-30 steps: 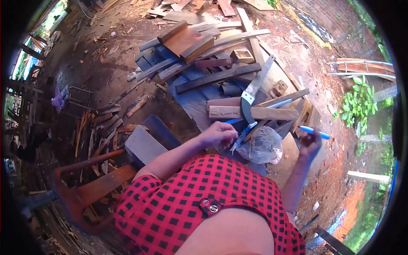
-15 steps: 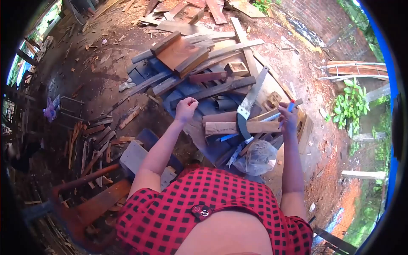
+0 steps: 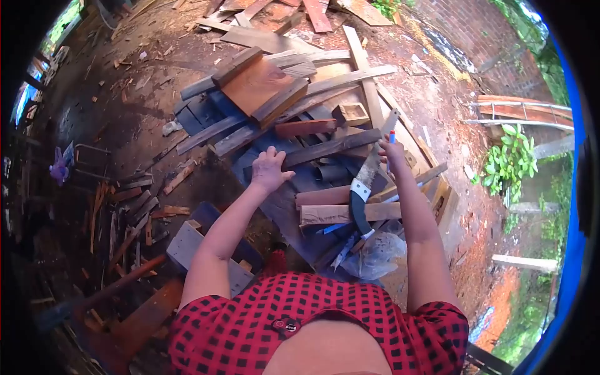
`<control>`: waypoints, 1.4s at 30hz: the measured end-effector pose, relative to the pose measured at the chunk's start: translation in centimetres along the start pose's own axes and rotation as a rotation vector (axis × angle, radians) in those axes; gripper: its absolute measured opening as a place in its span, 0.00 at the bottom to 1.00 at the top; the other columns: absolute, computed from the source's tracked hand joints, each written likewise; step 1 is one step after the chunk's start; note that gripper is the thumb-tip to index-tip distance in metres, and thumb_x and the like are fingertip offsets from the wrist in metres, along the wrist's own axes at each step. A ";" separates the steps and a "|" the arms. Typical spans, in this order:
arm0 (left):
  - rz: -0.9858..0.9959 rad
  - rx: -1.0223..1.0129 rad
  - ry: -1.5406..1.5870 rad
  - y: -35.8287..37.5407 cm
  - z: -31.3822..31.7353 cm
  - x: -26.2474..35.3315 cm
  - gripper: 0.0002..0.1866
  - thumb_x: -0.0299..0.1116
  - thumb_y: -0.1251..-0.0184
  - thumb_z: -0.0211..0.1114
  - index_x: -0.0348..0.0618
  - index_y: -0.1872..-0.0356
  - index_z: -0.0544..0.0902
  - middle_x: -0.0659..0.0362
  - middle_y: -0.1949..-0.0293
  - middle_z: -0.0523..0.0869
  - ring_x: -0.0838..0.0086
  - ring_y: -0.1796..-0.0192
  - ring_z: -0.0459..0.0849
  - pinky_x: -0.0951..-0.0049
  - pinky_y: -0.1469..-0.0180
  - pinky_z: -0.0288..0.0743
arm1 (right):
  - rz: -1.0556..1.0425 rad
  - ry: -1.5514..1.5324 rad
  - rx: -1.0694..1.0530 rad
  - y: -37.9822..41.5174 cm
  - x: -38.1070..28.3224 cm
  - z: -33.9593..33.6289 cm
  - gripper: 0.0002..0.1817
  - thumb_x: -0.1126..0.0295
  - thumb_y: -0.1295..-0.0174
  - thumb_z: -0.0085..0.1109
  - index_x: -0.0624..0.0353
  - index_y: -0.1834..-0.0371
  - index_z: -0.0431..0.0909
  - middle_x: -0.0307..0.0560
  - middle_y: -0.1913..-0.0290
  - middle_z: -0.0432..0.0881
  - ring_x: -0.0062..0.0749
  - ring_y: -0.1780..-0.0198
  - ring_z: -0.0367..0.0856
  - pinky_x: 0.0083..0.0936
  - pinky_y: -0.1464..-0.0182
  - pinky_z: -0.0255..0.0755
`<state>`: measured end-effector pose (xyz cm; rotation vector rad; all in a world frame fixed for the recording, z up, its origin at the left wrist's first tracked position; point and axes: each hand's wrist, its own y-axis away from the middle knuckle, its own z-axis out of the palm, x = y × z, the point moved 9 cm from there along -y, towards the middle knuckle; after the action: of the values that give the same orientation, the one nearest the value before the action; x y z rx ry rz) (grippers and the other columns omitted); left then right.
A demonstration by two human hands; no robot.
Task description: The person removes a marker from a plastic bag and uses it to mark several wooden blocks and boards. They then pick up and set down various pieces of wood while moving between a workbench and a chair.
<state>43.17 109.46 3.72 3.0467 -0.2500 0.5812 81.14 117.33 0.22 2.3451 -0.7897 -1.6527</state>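
My left hand (image 3: 270, 171) is open, fingers spread, right at the near left end of a long dark wooden strip (image 3: 334, 148). My right hand (image 3: 392, 156) is closed around a marker (image 3: 392, 135) with a red end pointing up, beside the strip's other end. Under that hand runs the blade of a handsaw (image 3: 359, 201) with a black and white handle. The saw lies across pale wooden blocks (image 3: 325, 214). A reddish wood piece (image 3: 305, 128) sits just beyond the strip.
A brown wooden channel-shaped piece (image 3: 259, 81) rests on the heap of boards ahead. A clear plastic bag (image 3: 378, 256) lies near my body. To the left stand a grey box (image 3: 206, 253) and scattered wood scraps (image 3: 131, 219). A leafy plant (image 3: 509, 159) grows at right.
My left hand has opened from a pinch and come down at the strip's end. My right hand, with the marker, has moved forward and left toward the strip's far end.
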 end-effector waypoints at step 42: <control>0.136 0.236 0.106 -4.8 0.4 -3.0 0.22 0.41 0.50 0.69 0.48 0.55 0.73 0.53 0.67 0.77 0.59 0.66 0.81 0.61 0.64 0.76 | -0.617 0.714 0.207 0.1 -9.3 7.1 0.21 0.62 0.49 0.62 0.57 0.51 0.76 0.52 0.63 0.81 0.50 0.69 0.80 0.36 0.61 0.75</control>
<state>41.33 114.62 2.19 3.2271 -0.4158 0.8346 72.38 123.09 5.29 3.2163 -0.0929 -0.7240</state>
